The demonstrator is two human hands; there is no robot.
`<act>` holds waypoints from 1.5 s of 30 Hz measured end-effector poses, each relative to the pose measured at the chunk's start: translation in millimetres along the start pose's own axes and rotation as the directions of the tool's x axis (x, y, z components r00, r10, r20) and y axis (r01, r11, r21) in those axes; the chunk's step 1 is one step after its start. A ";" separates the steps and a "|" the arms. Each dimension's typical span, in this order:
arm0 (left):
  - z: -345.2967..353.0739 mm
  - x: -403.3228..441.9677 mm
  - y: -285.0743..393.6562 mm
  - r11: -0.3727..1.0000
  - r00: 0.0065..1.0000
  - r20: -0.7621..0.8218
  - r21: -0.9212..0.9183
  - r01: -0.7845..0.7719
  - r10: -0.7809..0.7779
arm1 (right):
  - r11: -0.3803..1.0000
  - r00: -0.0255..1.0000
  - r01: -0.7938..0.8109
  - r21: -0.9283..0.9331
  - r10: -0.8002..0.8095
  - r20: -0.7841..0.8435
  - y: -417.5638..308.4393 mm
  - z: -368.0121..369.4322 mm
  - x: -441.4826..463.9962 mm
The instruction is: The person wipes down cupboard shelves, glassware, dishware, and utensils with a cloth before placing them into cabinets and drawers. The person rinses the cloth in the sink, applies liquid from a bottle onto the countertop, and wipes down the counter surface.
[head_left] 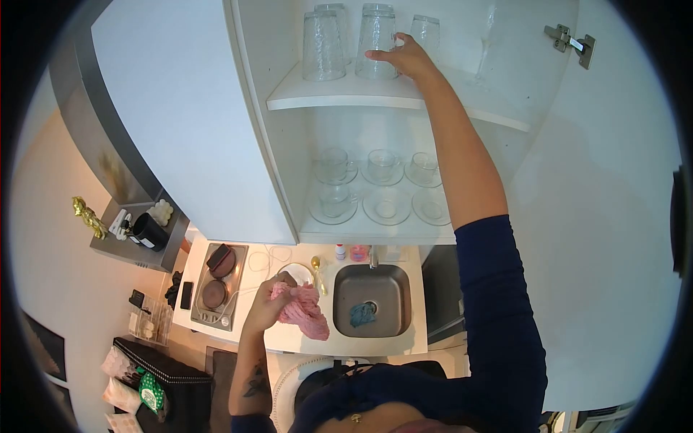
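The right hand [413, 59] curves, thumb and fingers apart, at the tall glass [376, 36], gripping or not I cannot tell, and should be gentle near the glasses [323, 47] beside it, while the left hand [268, 306], well below, squeezes the pink cloth [306, 313].

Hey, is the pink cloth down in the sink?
No, the pink cloth is in the left hand; a blue-green cloth lies in the sink.

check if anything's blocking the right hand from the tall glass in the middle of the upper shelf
Nothing visible does: the right hand is at the tall glass, thumb across its front. The neighbouring glass stands left, clear of the hand.
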State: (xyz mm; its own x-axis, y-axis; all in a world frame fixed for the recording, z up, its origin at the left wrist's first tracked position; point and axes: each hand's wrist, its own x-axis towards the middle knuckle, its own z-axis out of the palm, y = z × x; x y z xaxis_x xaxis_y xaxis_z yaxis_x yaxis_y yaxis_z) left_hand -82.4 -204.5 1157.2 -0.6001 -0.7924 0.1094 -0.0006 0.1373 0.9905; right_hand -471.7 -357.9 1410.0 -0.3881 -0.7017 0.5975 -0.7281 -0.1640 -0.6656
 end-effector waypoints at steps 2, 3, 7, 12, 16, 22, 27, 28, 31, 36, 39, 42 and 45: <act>1.5 0.7 -3.1 1.000 1.000 0.007 -0.004 0.016 -0.016 | 0.998 0.989 -0.051 0.027 0.047 0.141 -4.5 -4.2 -2.6; 0.8 0.6 -8.5 1.000 1.000 0.025 -0.015 0.019 -0.018 | 0.996 0.980 -0.074 0.041 0.065 0.187 -5.7 -8.3 -3.9; -0.9 -2.9 -25.0 0.999 0.999 0.030 0.047 0.019 -0.021 | 0.997 0.969 -0.073 0.013 0.068 0.238 -6.1 -15.5 -5.8; -2.0 -11.9 -29.6 0.996 0.996 0.004 -0.040 0.085 -0.085 | 0.994 0.944 -0.104 0.019 0.093 0.317 -6.6 -25.9 -5.1; -4.3 -15.8 -43.8 0.993 0.993 -0.021 -0.041 0.113 -0.114 | 0.996 0.954 -0.081 0.033 0.068 0.292 -1.1 -21.8 -4.4; 11.7 -13.0 -65.5 0.942 0.948 -0.248 -0.315 0.117 -0.200 | 0.908 0.917 0.340 0.245 -0.263 -0.299 -14.8 -39.4 -92.9; 57.3 39.1 -1.4 0.828 0.955 -0.296 -0.540 -0.152 -0.018 | 0.847 0.721 0.244 0.473 -0.485 0.495 -25.4 20.7 -285.0; 66.6 45.2 12.9 0.805 0.958 -0.287 -0.565 -0.180 0.013 | 0.834 0.732 0.316 0.452 -0.517 0.443 -21.0 43.3 -303.8; 68.2 59.9 46.6 0.846 0.961 -0.054 -0.464 -0.264 0.270 | 0.835 0.804 0.272 0.479 -0.471 0.364 -12.5 40.3 -287.5; 15.6 93.8 95.9 0.728 0.705 -0.360 0.604 -0.324 0.612 | 0.914 0.925 0.363 0.180 -0.330 -0.190 -63.5 -14.7 -189.0; -7.1 134.7 78.4 0.483 0.473 -0.365 0.862 -0.154 0.802 | 0.757 0.708 0.638 -0.137 -0.648 -0.282 -56.4 14.9 -122.3; -19.7 153.6 61.8 0.334 0.407 -0.303 0.943 -0.006 0.862 | 0.748 0.836 0.538 -0.389 -0.535 0.126 -71.6 60.7 -105.4; -36.4 158.2 55.3 0.237 0.390 -0.223 0.971 0.012 0.893 | 0.787 0.855 0.519 -0.334 -0.482 0.191 -100.5 92.1 -98.4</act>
State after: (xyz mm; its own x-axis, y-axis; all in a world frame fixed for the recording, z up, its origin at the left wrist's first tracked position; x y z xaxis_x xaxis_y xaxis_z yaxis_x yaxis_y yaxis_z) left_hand -148.3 -343.9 1232.3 -0.0564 -0.3188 0.9462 -0.7845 0.6003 0.1555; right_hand -308.3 -336.2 1376.9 0.1275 -0.6532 0.7464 -0.9630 -0.2617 -0.0645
